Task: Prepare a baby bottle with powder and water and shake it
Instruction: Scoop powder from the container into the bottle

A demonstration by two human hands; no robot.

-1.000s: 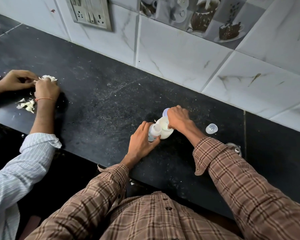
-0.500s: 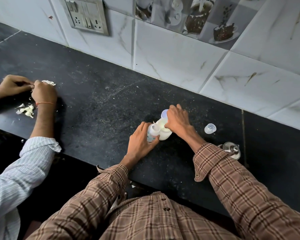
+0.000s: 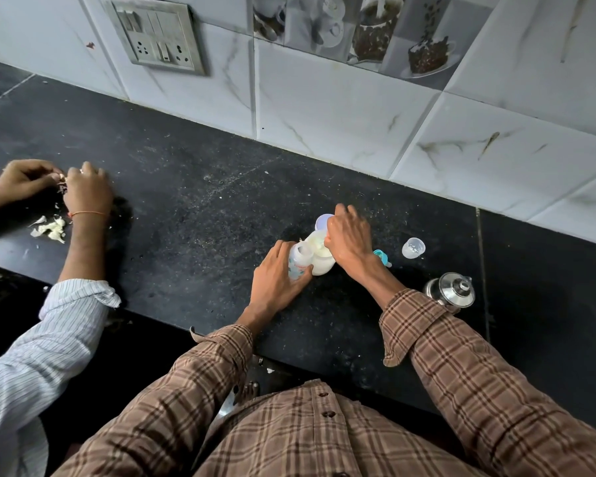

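A small clear baby bottle (image 3: 298,261) stands open on the black counter (image 3: 193,235), with my left hand (image 3: 277,278) wrapped around its side. Right beside it stands a white jar of pale powder (image 3: 319,254), open at the top. My right hand (image 3: 350,237) reaches into the jar's mouth with its fingers closed; what they hold is hidden. The jar's light blue lid (image 3: 324,222) lies just behind the jar. A teal bottle collar (image 3: 382,258) peeks out from behind my right wrist, and a clear cap (image 3: 413,248) lies farther right.
A steel vessel with a knobbed lid (image 3: 451,292) stands by my right sleeve. At the left another person's hands (image 3: 83,191) peel something over a pile of white scraps (image 3: 50,228). A tiled wall with a switchboard (image 3: 159,36) runs behind the counter.
My right hand has stayed at the powder jar, shifting slightly. The camera has tilted so the steel vessel and teal collar show. My left hand still holds the bottle.
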